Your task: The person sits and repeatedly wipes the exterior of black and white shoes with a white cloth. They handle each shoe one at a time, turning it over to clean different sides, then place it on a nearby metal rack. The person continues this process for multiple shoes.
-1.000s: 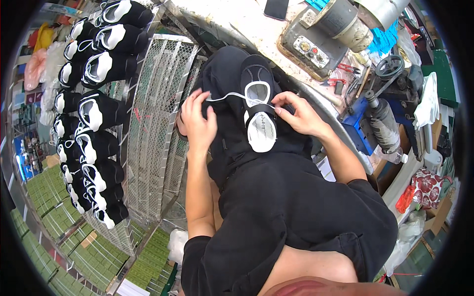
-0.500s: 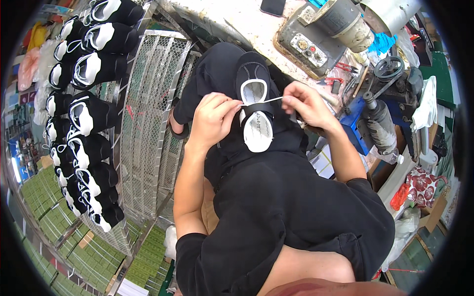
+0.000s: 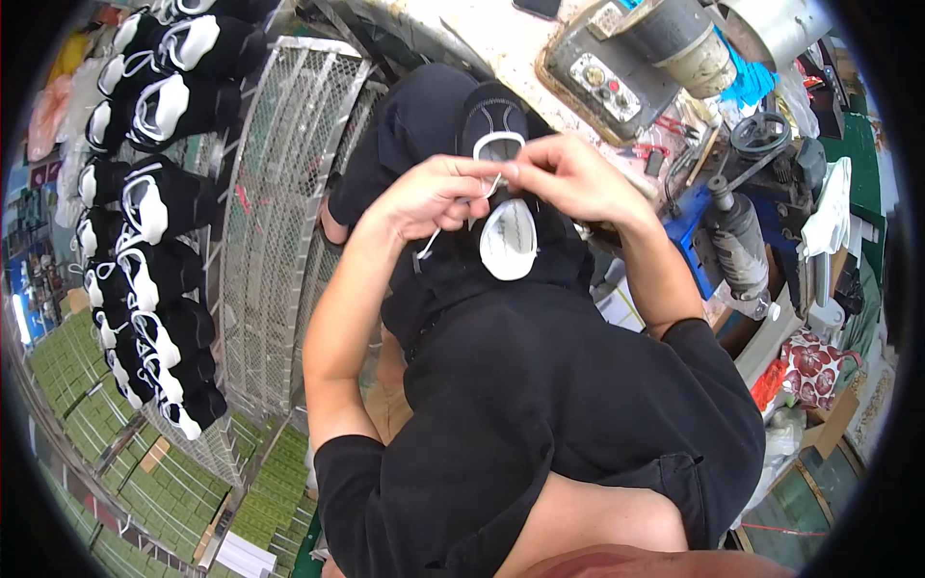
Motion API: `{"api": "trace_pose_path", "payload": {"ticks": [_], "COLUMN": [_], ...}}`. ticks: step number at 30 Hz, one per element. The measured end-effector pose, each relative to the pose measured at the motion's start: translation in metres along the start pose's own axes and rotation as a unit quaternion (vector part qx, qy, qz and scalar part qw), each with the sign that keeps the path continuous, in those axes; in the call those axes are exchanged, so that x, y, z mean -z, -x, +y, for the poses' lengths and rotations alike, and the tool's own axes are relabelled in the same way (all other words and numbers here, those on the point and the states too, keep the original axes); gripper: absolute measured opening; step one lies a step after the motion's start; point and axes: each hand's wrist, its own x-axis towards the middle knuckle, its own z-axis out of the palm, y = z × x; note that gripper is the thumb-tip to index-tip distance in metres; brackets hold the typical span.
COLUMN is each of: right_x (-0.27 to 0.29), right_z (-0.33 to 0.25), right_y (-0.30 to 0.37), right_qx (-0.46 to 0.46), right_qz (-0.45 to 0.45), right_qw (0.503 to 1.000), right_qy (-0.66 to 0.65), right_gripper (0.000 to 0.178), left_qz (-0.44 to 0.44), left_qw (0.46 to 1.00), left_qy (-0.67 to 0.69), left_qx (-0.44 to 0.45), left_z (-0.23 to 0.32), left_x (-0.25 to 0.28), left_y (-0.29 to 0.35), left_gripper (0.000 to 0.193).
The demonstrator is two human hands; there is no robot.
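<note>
Pinched white lace (image 3: 495, 184) in fingers of left hand (image 3: 434, 198) and right hand (image 3: 580, 183) over black shoe (image 3: 494, 114); apparently had no finished knot yet, only a dangling end.

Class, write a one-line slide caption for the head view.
Left hand and right hand meet at a white lace over a black shoe.

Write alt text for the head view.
A left hand and right hand hold a white lace over a black-and-white shoe. Similar shoes stand in rows at left; machinery sits on a workbench at upper right.
</note>
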Motion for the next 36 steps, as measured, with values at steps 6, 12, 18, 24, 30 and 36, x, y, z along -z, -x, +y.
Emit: {"api": "trace_pose_path", "payload": {"ticks": [6,12,18,24,30,36], "right_x": [0.001,0.011,0.011,0.006,-0.011,-0.003], "right_z": [-0.002,0.022,0.027,0.032,0.034,0.031], "right_y": [-0.009,-0.016,-0.020,-0.023,-0.015,-0.014], "right_qx": [-0.048,-0.027,-0.009,-0.031,-0.092,-0.060], "right_qz": [-0.012,-0.079,-0.084,-0.050,-0.007,-0.071], "right_qw": [0.994,0.989,0.987,0.967,0.944,0.966], "right_qy": [-0.098,-0.125,-0.138,-0.249,-0.316,-0.240], "right_gripper": [0.032,0.020,0.024,0.011,0.019,0.017], "left_qz": [0.065,0.205,0.232,0.256,0.190,0.106], "left_qw": [0.944,0.745,0.734,0.657,0.483,0.418], "left_qy": [-0.269,-0.503,-0.452,-0.480,-0.611,-0.666], "left_qx": [-0.181,-0.388,-0.450,-0.523,-0.598,-0.608], "left_z": [-0.007,-0.013,-0.036,-0.049,-0.039,-0.014], "left_x": [-0.006,-0.028,-0.025,-0.014,-0.017,-0.019], "left_y": [-0.006,0.008,-0.007,-0.014,-0.012,-0.008], "left_gripper": [0.022,0.010,0.013,0.021,0.026,0.030]}}
